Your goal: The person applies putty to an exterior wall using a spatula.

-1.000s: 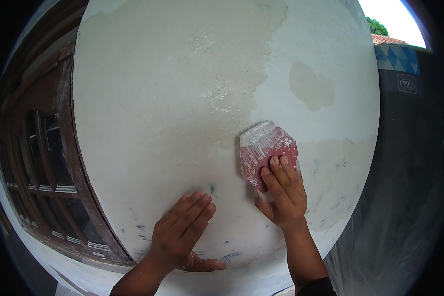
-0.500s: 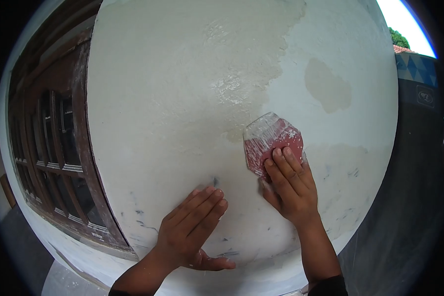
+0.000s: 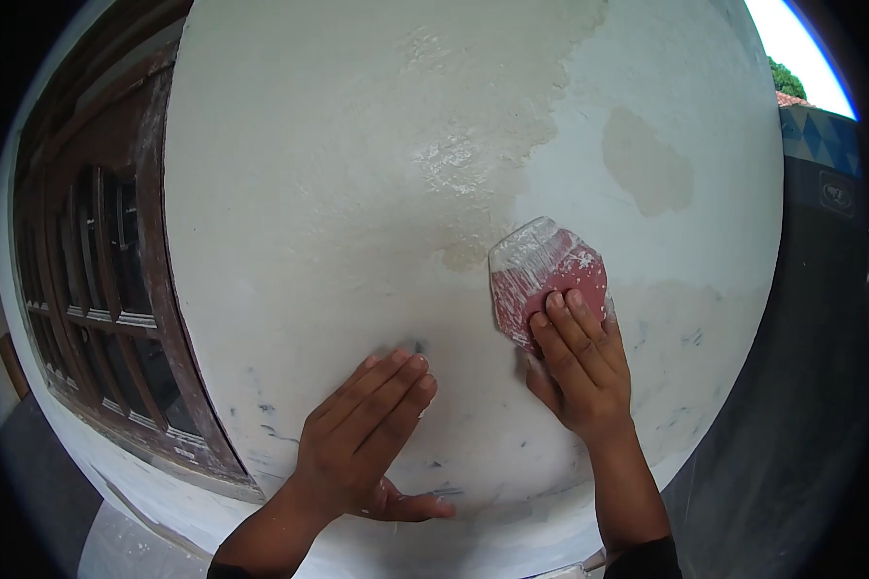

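My right hand (image 3: 584, 372) grips a red putty spreader (image 3: 560, 265), its fingers laid along the near face and the thumb at the lower edge. Streaks of white putty coat the spreader's upper part, and its blade end points up over the wall. Flat, with fingers stretched out and thumb apart, my left hand (image 3: 367, 429) is at the lower wall, its fingertips near a small dark mark. The wall (image 3: 299, 164) carries a beige skim layer, with wet, rough putty (image 3: 451, 164) up and left of the spreader.
To the left is a brown wooden window (image 3: 116, 280) with glass panes. A darker beige patch (image 3: 647, 162) lies on the whiter right part of the wall. Beyond the wall's right edge stands a dark surface with a blue patterned band (image 3: 821, 138).
The spreader and my right hand have shifted slightly right along the wall. My left hand has moved a little to the left, still flat. The camera view has shifted slightly.
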Demonstrator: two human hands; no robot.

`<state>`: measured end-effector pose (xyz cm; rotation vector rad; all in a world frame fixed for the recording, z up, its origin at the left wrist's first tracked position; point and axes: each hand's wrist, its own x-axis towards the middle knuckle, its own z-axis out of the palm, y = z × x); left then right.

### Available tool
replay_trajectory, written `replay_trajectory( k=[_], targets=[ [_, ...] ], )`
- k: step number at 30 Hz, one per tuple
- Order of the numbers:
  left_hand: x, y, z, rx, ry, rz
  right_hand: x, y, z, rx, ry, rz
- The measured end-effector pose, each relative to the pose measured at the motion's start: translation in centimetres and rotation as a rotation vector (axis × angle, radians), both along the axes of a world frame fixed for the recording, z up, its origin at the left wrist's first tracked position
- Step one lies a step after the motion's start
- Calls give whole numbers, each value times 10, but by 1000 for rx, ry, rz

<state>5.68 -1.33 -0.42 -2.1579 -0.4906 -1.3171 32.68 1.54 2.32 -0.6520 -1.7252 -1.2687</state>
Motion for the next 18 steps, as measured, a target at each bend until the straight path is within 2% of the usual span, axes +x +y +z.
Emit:
replay_trajectory(
  k=[3,10,12,18],
  targets=[
    [0,2,-2,9,-12,-12,1,-5,-2,77,21,72],
    [1,0,-3,2,-10,-5,2,0,-7,14,-17,21],
    [1,1,-2,3,-17,-8,3,-2,-8,103,5,76],
    [5,-1,-3,21,-14,-2,-2,3,-6,18,-38,47]
  ],
)
